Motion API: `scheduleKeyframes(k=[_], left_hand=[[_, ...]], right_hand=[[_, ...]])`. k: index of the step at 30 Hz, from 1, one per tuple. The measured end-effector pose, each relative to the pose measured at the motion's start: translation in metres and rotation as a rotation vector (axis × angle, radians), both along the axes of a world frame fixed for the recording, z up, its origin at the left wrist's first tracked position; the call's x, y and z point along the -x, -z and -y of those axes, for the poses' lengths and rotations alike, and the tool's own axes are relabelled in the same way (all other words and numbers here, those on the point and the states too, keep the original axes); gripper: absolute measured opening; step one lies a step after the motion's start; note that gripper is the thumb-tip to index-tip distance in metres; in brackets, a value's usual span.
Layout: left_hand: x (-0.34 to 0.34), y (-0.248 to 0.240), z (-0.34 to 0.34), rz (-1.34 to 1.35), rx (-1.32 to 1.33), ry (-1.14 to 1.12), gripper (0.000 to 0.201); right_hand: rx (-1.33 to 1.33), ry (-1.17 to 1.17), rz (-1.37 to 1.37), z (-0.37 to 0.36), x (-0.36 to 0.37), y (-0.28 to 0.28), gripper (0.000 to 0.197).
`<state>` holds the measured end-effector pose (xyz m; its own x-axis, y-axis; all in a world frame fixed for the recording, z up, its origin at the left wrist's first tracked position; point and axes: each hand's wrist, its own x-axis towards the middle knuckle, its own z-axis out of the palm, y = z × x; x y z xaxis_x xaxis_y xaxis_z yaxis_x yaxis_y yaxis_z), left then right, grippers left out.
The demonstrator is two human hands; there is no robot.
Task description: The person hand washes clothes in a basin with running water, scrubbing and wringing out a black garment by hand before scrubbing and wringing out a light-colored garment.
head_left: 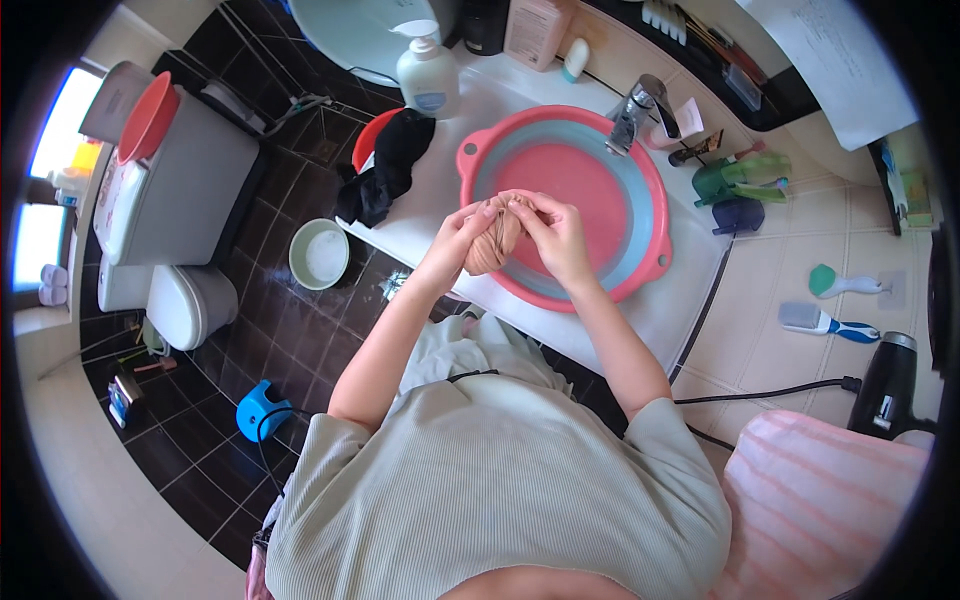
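A bunched tan cloth (490,252), folded and wrinkled, hangs between my two hands; its exact kind I cannot make out. My left hand (456,238) pinches its upper left side. On the other side my right hand (558,238) grips the top with fingers and thumb. Both are closed and almost meet over the near left rim of a round pink and blue basin (662,205). The basin stands in a white sink (655,318) under a chrome faucet (632,118). Part of the basin's near left side is hidden behind my hands and the cloth.
Black cloth (398,165) drapes over the sink's left edge, near a white pump bottle (428,85). On the dark floor stand a pale green bucket (320,254) and a blue stool (262,412). A hair dryer (884,388), brush (830,322) and striped towel (815,500) are at right.
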<state>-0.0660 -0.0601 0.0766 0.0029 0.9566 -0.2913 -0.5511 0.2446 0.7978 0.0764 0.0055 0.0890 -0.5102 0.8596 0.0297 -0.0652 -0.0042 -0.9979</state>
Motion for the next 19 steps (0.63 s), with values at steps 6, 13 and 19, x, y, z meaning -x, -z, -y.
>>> scheduleKeyframes(k=[6,13,19], left_hand=[[0.036,0.003,0.039,-0.042,-0.097,-0.199,0.025],[0.093,-0.018,0.140,0.276,-0.077,-0.200,0.039],[0.141,-0.013,0.253,0.055,0.088,-0.247,0.049]], right_hand=[[-0.120,-0.102,0.091,0.027,0.044,-0.012,0.020],[-0.036,-0.241,-0.075,0.077,0.109,-0.008,0.030],[0.483,-0.324,-0.243,0.154,0.173,0.000,0.037]])
